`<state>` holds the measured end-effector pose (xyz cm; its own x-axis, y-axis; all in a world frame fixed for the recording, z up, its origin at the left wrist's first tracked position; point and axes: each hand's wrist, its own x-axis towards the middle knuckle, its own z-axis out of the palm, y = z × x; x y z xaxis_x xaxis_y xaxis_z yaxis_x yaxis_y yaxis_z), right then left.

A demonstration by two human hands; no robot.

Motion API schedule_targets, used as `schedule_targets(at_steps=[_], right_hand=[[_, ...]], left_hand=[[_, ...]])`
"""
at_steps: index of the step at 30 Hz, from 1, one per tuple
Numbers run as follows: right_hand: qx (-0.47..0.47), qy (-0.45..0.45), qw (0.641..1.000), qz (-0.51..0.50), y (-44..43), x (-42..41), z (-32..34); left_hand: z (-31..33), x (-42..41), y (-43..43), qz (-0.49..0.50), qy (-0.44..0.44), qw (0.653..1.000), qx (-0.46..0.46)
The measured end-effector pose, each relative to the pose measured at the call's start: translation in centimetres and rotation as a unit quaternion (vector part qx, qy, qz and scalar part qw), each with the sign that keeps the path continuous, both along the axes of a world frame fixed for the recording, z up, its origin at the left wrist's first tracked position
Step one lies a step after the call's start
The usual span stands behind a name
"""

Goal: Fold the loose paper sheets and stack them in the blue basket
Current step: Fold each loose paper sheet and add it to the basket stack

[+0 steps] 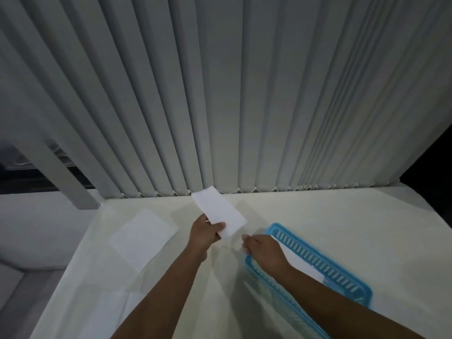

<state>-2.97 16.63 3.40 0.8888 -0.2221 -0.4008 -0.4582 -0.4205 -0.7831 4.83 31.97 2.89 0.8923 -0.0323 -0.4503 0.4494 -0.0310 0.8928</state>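
Plain white on the folded paper sheet (219, 211), on the loose paper sheet (144, 237) and on the paper (302, 264) inside the basket. Bright sky blue for the plastic basket (318, 256), walls patterned with rows of short upright slots. Cream, unpatterned, across the tabletop (330, 211). Pale grey for the vertical blinds (220, 94), striped with darker shadow lines between slats.

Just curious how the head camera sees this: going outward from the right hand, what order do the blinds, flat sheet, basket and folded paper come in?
1. The basket: its rim is right at the right hand.
2. The folded paper: just to the left, held in the left hand.
3. The flat sheet: farther left on the table.
4. The blinds: at the back.
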Motion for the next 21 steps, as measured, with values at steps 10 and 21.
schedule_targets(at_steps=[10, 21], right_hand=[[0.192, -0.03, 0.965, -0.178, -1.1, -3.1, 1.8], [0.365, 0.011, 0.88, -0.303, -5.2, -8.5, 0.0]], left_hand=[[-0.5, -7.1, -4.0, 0.031, 0.045, 0.99, -0.129], [-0.4, -9.8, -8.3, 0.057, 0.102, 0.967, -0.228]])
